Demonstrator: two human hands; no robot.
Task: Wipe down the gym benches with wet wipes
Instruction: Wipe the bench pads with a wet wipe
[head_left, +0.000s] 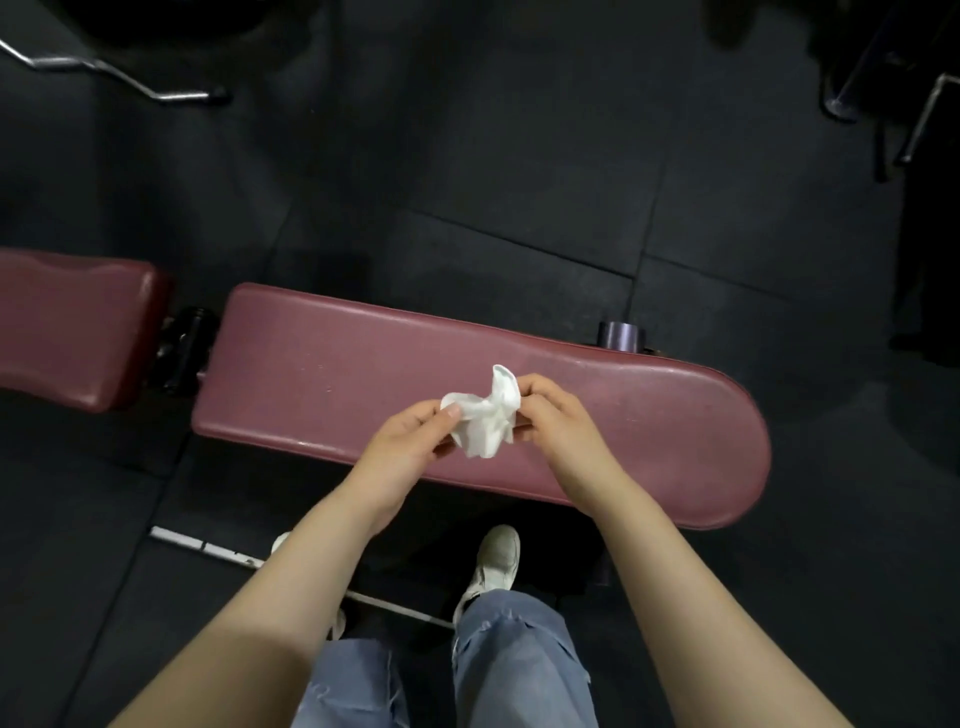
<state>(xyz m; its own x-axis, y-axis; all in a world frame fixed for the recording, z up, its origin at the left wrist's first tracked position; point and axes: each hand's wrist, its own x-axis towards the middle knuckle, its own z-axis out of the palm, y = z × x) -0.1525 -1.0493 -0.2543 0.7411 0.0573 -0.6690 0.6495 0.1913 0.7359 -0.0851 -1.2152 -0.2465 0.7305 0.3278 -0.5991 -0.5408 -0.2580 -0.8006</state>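
Observation:
A crumpled white wet wipe (485, 415) hangs between both my hands, just above the long maroon bench pad (649, 415). My left hand (410, 447) pinches its left edge with thumb and fingers. My right hand (556, 421) pinches its right side. A second, shorter maroon pad (72, 327) of the bench lies to the left, joined by a dark hinge (184, 343). Whether the wipe touches the pad I cannot tell.
Black rubber floor tiles surround the bench. A curved metal bar (119, 73) lies at the top left, and dark machine frames (883, 93) stand at the top right. A white floor rail (228, 553) runs under my arms by my shoes (493, 561).

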